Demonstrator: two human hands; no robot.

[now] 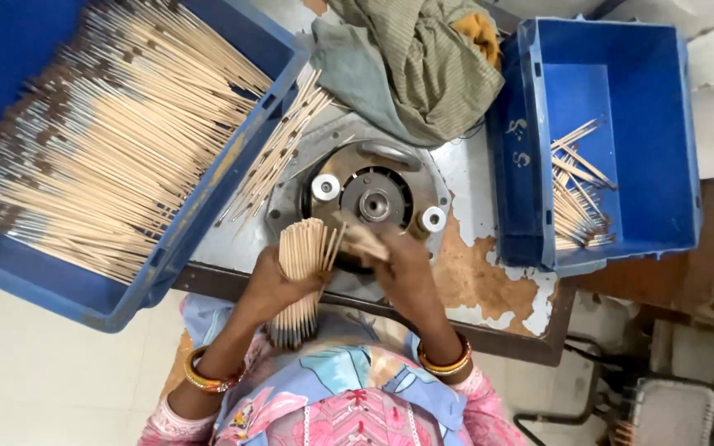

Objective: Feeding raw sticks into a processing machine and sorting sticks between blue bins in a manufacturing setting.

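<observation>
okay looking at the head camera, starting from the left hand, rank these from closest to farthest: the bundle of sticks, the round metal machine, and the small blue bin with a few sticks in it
From the left hand:
1. Bundle of sticks: gripped in that hand itself.
2. Round metal machine: on the table just ahead and slightly right of the hand.
3. Small blue bin: far off at the table's right edge, holding a few sticks.

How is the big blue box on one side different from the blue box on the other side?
The big blue crate at picture left is packed with pale sticks, row on row; the smaller blue crate at picture right holds only a small pile of sticks, with much bare floor. The big one sits tilted, reaching past the table edge; the smaller sits squarer. Both are blue plastic and hold the same thin sticks.
</observation>
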